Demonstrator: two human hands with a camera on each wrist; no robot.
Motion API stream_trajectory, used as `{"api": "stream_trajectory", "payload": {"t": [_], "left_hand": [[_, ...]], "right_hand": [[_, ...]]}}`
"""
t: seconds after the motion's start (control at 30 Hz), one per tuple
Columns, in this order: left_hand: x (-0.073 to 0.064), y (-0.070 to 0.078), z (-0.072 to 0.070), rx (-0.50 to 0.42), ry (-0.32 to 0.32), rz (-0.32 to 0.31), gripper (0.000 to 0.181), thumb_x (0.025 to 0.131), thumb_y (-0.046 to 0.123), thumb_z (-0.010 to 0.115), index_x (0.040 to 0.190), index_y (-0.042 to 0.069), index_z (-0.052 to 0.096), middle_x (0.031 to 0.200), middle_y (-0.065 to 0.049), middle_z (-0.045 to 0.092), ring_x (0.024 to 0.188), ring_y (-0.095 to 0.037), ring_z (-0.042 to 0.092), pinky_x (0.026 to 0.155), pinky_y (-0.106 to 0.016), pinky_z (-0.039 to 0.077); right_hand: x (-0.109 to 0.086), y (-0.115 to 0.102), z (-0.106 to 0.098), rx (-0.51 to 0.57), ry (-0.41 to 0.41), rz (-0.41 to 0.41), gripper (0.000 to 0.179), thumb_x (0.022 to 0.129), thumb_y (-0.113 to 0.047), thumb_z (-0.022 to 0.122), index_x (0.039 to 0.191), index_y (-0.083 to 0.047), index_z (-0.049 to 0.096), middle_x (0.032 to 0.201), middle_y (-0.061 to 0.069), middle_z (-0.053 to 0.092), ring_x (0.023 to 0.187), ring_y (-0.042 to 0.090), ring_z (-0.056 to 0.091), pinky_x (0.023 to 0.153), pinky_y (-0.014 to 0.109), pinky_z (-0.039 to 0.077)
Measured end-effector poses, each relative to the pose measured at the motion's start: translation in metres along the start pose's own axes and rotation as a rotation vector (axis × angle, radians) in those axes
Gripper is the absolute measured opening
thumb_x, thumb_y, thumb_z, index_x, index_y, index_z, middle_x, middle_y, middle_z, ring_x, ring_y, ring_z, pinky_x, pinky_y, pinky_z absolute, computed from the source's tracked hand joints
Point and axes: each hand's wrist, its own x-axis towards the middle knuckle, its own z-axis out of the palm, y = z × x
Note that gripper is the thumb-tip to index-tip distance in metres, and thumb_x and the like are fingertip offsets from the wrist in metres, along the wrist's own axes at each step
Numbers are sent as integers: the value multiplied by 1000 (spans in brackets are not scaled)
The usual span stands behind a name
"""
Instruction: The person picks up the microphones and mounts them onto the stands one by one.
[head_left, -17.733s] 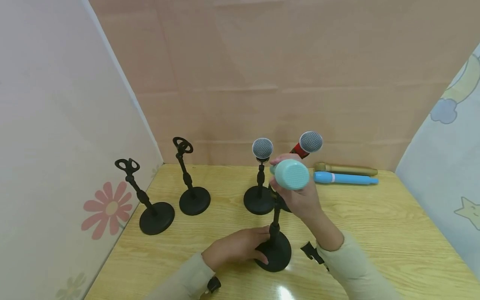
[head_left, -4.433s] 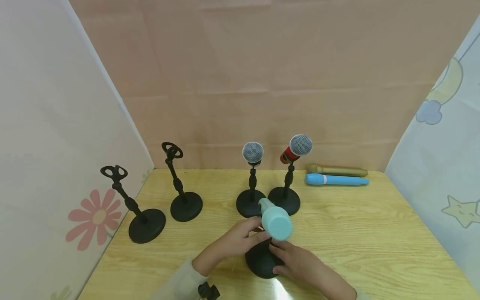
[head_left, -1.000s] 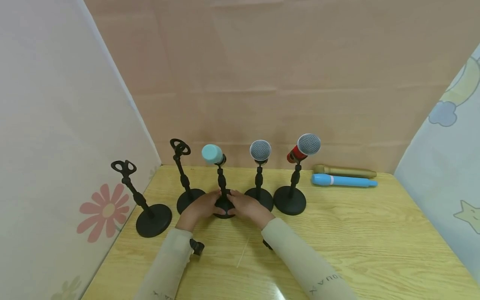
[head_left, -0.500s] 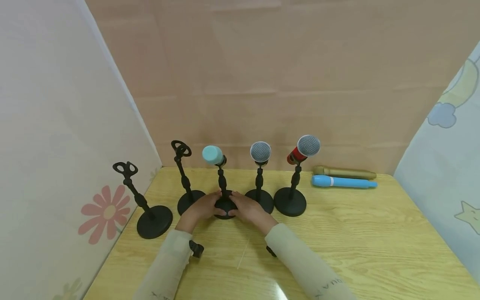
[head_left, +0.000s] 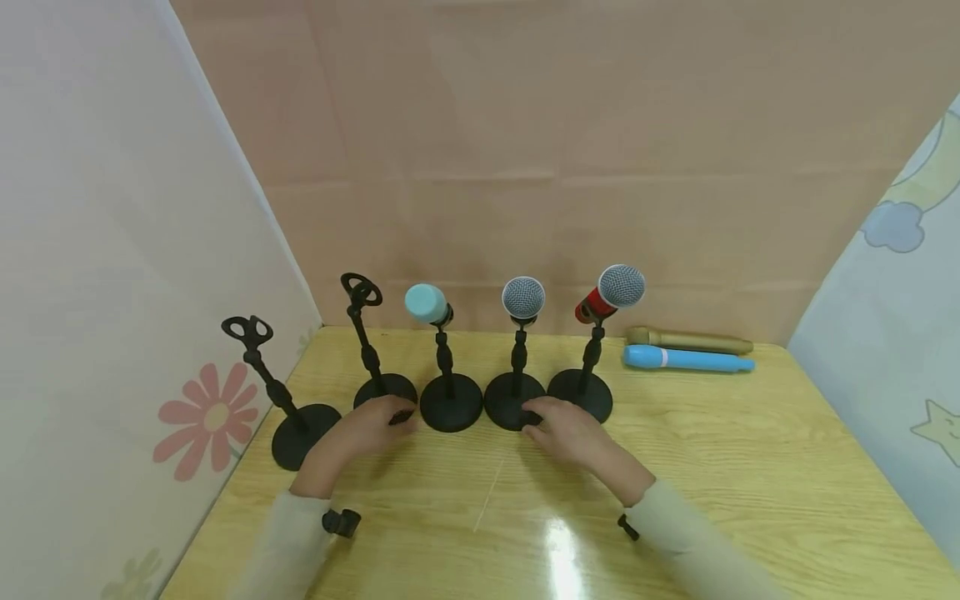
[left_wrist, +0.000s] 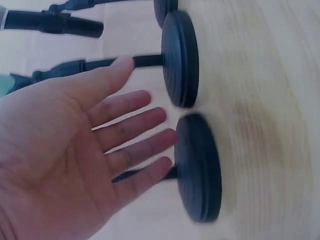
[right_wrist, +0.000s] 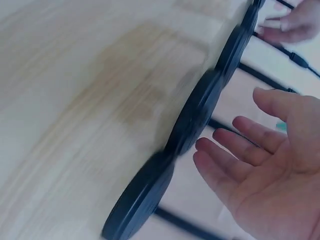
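Both hands are off the microphone stands with nothing in them. My left hand [head_left: 367, 432] hovers before the base of an empty black stand [head_left: 370, 357], fingers extended in the left wrist view. My right hand [head_left: 573, 432] is nearest the base of the stand [head_left: 504, 402] bearing a silver-headed microphone [head_left: 523, 297]; its fingers are loosely spread in the right wrist view. Between the hands stands the black microphone stand [head_left: 452, 408] with a teal-headed microphone [head_left: 425, 302] tilted in its clip. To the right, a red microphone [head_left: 621, 286] sits in another stand [head_left: 592, 354].
Another empty stand [head_left: 277, 392] is at the far left, by the flowered side wall [head_left: 217, 415]. A gold microphone [head_left: 693, 341] and a blue microphone [head_left: 686, 359] lie at the back right of the wooden table [head_left: 750, 467], near the tan backdrop [head_left: 480, 208].
The teal microphone's stand went from the front of the table into the row, left of the silver-headed one. In the last half second both hands let go of its base and moved apart.
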Motion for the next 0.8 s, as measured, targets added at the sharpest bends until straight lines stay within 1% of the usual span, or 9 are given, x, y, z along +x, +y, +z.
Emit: {"api": "stream_trajectory", "payload": {"t": [0.07, 0.17, 0.3, 0.37, 0.43, 0.53, 0.6, 0.7, 0.8], "left_hand": [[-5, -6, -6, 15, -7, -22, 39, 100, 26, 66, 131, 1, 65, 133, -15, 64, 126, -37, 57, 106, -53, 46], [-10, -14, -14, 45, 1, -53, 39, 99, 27, 67, 129, 3, 66, 132, -14, 64, 127, -38, 56, 106, -54, 45], [-12, -26, -21, 72, 15, -61, 37, 98, 25, 68, 128, 2, 66, 128, -16, 65, 123, -39, 58, 102, -55, 48], [-12, -32, -22, 80, 16, -70, 37, 98, 24, 69, 127, 1, 66, 128, -17, 66, 122, -40, 59, 102, -55, 48], [-12, -39, -22, 89, 20, -85, 38, 98, 24, 69, 127, 0, 65, 128, -20, 65, 121, -42, 58, 100, -55, 49], [-10, -46, -20, 82, 39, -124, 42, 99, 25, 68, 130, -2, 63, 133, -25, 61, 126, -45, 54, 103, -58, 46], [-9, -49, -18, 75, 49, -136, 45, 99, 24, 68, 133, -4, 60, 136, -29, 57, 128, -49, 50, 104, -60, 44], [-7, -51, -17, 70, 55, -146, 49, 99, 24, 68, 137, -5, 57, 141, -33, 51, 132, -52, 45, 105, -63, 42], [-6, -53, -15, 74, 54, -155, 52, 99, 26, 68, 139, -4, 55, 143, -33, 48, 132, -53, 44, 105, -63, 42]], "right_hand": [[-8, 13, -8, -9, 4, 19, 36, 96, -23, 72, 128, -6, 69, 127, 9, 68, 121, 31, 63, 101, 49, 51], [-19, 28, -18, -9, 16, 31, 35, 96, -20, 71, 127, -4, 69, 126, 11, 69, 119, 35, 63, 100, 52, 51], [-29, 46, -30, 0, 17, 71, 37, 95, -19, 71, 128, -2, 68, 127, 15, 68, 117, 39, 64, 98, 55, 51], [-34, 55, -35, -2, 15, 98, 38, 96, -20, 70, 129, -2, 67, 129, 17, 67, 118, 41, 63, 97, 56, 51], [-38, 65, -40, -9, 30, 118, 39, 97, -21, 69, 131, -1, 65, 131, 20, 65, 119, 43, 61, 97, 58, 51], [-43, 83, -47, -38, 66, 148, 40, 98, -21, 66, 132, 0, 64, 134, 24, 61, 123, 46, 58, 98, 61, 49], [-45, 97, -52, -57, 87, 168, 41, 99, -21, 65, 133, 2, 62, 137, 27, 59, 124, 49, 56, 98, 62, 48], [-46, 120, -59, -82, 82, 207, 44, 100, -21, 62, 136, 4, 58, 140, 30, 53, 126, 52, 52, 99, 65, 46], [-49, 143, -64, -98, 65, 234, 47, 100, -21, 61, 139, 6, 54, 143, 32, 49, 128, 54, 47, 101, 66, 43]]}}
